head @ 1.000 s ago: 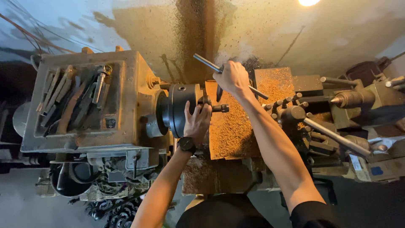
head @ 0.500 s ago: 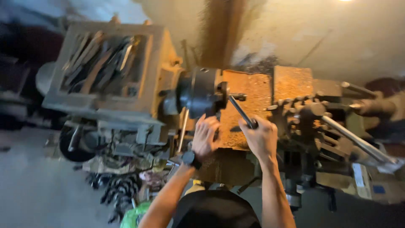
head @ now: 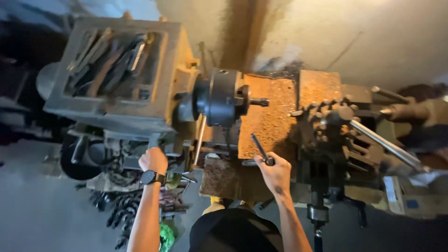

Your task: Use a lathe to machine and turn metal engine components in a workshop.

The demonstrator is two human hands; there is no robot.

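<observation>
Two bare hands work at an old lathe (head: 140, 112) seen from above. The right hand (head: 276, 173) is closed around a dark chuck key (head: 260, 149), which angles up from the fist over the rusty, chip-strewn carriage plate (head: 268, 116), well apart from the round dark chuck (head: 223, 97). The left hand (head: 153, 159), with a black wristwatch (head: 152, 177) below it, is curled shut against the lathe's front below the headstock; what it grips is hidden. Tools lie in the tray (head: 112, 60) atop the headstock.
</observation>
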